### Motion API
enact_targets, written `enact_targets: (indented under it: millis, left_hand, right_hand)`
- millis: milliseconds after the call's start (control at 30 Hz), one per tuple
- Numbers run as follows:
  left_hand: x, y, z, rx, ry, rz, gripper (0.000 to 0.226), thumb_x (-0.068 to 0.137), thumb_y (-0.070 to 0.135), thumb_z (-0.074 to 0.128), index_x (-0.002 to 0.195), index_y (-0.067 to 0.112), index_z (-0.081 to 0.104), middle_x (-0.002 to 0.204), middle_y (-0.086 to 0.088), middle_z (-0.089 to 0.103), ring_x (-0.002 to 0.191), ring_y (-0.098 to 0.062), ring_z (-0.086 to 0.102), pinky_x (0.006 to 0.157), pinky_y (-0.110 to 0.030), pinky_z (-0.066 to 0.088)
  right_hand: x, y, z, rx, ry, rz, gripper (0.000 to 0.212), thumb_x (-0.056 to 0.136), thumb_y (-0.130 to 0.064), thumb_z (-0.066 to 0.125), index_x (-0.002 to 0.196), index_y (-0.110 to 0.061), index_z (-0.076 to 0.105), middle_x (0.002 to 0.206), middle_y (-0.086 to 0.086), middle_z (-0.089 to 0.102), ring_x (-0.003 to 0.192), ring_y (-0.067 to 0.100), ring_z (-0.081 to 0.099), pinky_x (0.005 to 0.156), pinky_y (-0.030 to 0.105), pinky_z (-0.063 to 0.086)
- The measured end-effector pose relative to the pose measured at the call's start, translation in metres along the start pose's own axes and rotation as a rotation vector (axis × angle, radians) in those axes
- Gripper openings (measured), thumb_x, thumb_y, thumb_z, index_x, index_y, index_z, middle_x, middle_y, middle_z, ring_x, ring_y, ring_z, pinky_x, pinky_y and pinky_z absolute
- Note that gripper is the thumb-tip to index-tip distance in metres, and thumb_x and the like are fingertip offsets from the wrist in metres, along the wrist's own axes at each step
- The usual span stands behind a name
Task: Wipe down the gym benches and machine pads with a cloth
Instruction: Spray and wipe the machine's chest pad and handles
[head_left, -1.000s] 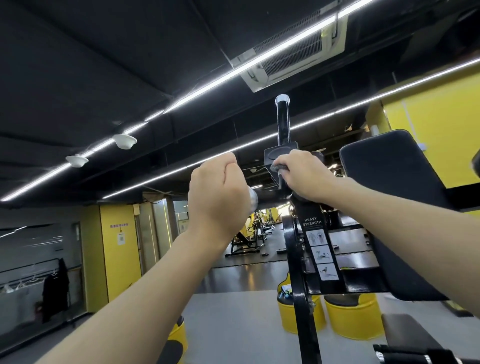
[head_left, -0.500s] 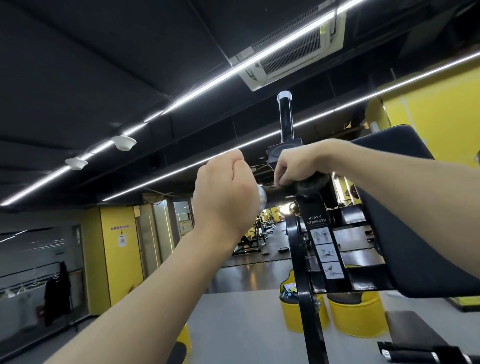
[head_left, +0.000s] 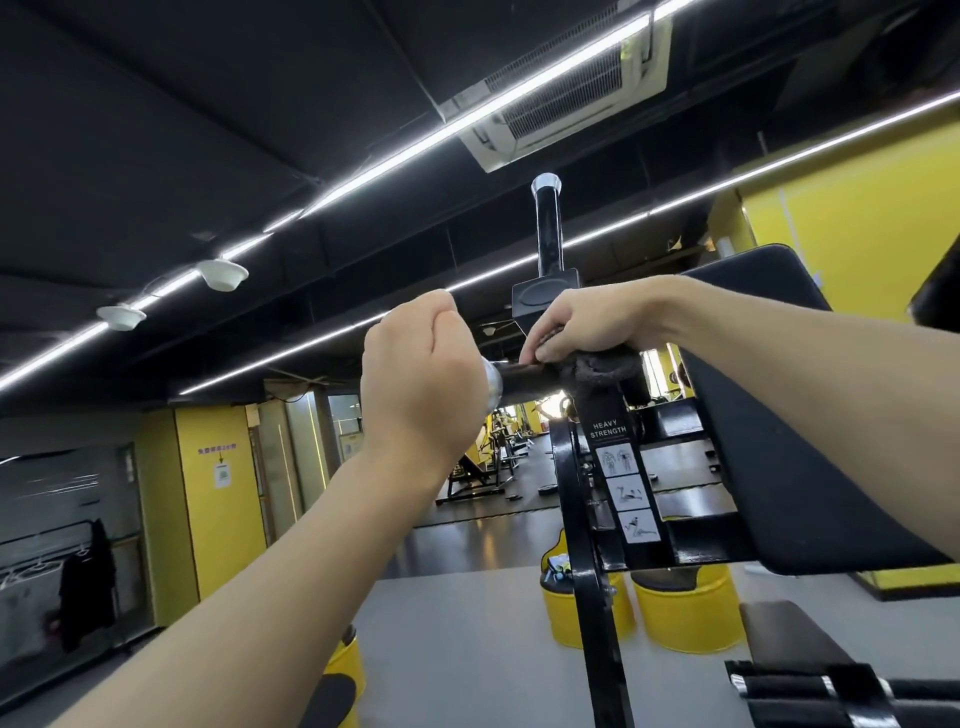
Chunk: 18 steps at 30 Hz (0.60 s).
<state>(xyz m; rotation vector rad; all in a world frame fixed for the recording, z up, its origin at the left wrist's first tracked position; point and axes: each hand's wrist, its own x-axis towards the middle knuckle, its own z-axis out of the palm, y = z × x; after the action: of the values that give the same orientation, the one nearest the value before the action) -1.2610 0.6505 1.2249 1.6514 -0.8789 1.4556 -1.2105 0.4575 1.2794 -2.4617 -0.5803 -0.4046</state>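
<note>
gym floor (head_left: 467, 649); left hand (head_left: 423, 374); right hand (head_left: 587, 325); one handle (head_left: 524, 376); one cloth (head_left: 597, 366)

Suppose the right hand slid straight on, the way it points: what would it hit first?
Probably the left hand, gripping the same bar that the cloth in the right hand wraps; depth is uncertain.

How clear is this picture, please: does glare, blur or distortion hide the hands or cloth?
Head view: ceiling light strips blow out white and bow with wide-angle distortion; left hand and right hand look sharp; the dark cloth blends into the black handle.
</note>
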Motion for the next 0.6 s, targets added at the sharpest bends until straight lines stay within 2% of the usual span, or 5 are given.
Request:
enact_targets:
  millis: [100, 167, 367, 433, 600]
  left_hand:
    - [0.000, 0.001, -0.001, 0.006, -0.004, -0.006, 0.023, 0.076, 0.013, 0.032, 0.053, 0.012, 0.030, 0.049, 0.001, 0.029, 0.053, -0.017, 0.031, 0.053, -0.051, 0.031]
    - [0.000, 0.002, -0.002, 0.013, -0.009, -0.011, 0.022, 0.076, 0.014, 0.032, 0.054, 0.008, 0.032, 0.050, -0.001, 0.030, 0.054, -0.018, 0.032, 0.054, -0.052, 0.034]
    - [-0.001, 0.003, -0.002, 0.005, -0.011, -0.028, 0.022, 0.076, 0.015, 0.031, 0.055, 0.009, 0.031, 0.051, -0.001, 0.030, 0.055, -0.020, 0.032, 0.053, -0.052, 0.033]
    - [-0.001, 0.003, -0.001, 0.004, -0.006, -0.032, 0.022, 0.076, 0.015, 0.031, 0.055, 0.008, 0.031, 0.051, -0.003, 0.030, 0.055, -0.021, 0.032, 0.053, -0.052, 0.033]
    - [-0.001, 0.001, 0.000, 0.012, 0.014, -0.035, 0.024, 0.078, 0.015, 0.031, 0.056, 0.006, 0.032, 0.052, -0.005, 0.033, 0.057, -0.025, 0.035, 0.053, -0.055, 0.035]
  right_hand:
    - [0.009, 0.010, 0.004, -0.282, 0.140, -0.025, 0.033, 0.100, -0.011, 0.048, 0.129, -0.018, 0.062, 0.122, -0.001, 0.059, 0.108, 0.018, 0.057, 0.090, 0.032, 0.048]
    - [0.020, 0.014, 0.011, -0.473, 0.192, -0.026, 0.032, 0.100, -0.012, 0.047, 0.127, -0.013, 0.062, 0.128, 0.004, 0.061, 0.111, 0.021, 0.055, 0.091, 0.029, 0.042]
    - [0.013, -0.006, 0.015, -0.484, 0.127, -0.015, 0.022, 0.100, -0.018, 0.050, 0.105, -0.014, 0.071, 0.089, -0.006, 0.064, 0.080, 0.009, 0.057, 0.071, 0.024, 0.043]
    - [0.003, -0.014, 0.014, -0.425, 0.115, -0.037, 0.022, 0.100, -0.020, 0.050, 0.103, -0.016, 0.071, 0.090, -0.005, 0.065, 0.081, 0.009, 0.059, 0.064, 0.022, 0.043]
    - [-0.030, -0.044, 0.015, -0.357, 0.086, -0.188, 0.023, 0.100, -0.024, 0.051, 0.100, -0.024, 0.073, 0.097, -0.005, 0.070, 0.088, 0.012, 0.066, 0.078, 0.027, 0.054]
